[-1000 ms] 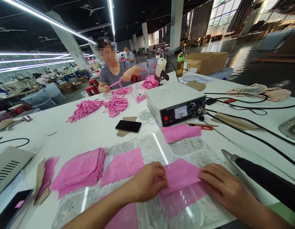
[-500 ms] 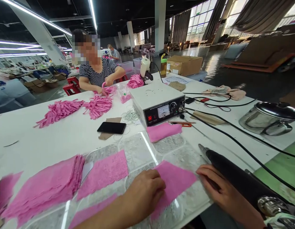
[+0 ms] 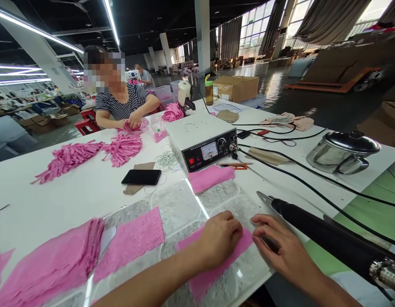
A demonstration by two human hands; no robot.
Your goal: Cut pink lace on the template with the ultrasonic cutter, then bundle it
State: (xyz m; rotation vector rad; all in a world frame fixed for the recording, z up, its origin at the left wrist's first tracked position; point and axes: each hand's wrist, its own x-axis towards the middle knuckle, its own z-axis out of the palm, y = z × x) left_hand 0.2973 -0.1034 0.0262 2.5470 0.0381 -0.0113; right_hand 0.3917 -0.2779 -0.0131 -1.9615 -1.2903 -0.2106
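Observation:
Fingers curled down and pressed together, my left hand (image 3: 221,238) is on a pink fabric piece (image 3: 208,277) lying on the clear patterned mat (image 3: 176,198). Its fingertips are partly hidden. At that piece's right corner is my right hand (image 3: 280,245), thumb and fingers apart with a gap between them. Just beyond the right hand lies a black handheld tool (image 3: 315,226) with a metal blade-like tip, its cable trailing off. To the left lie another pink fabric piece (image 3: 130,245) and a thick stack of pink fabric (image 3: 53,260).
A control box (image 3: 210,152) with a meter stands ahead, with a folded pink cloth (image 3: 212,178) before it. Nearby are a phone (image 3: 141,177), pink strip bundles (image 3: 71,157), black cables (image 3: 300,179) and a steel pot (image 3: 341,155). A co-worker (image 3: 127,104) handles pink strips across the table.
My left hand has moved right and up across the pink piece, which now lies turned with its upper edge under my wrist. The right hand stays by the corner. The camera view has shifted.

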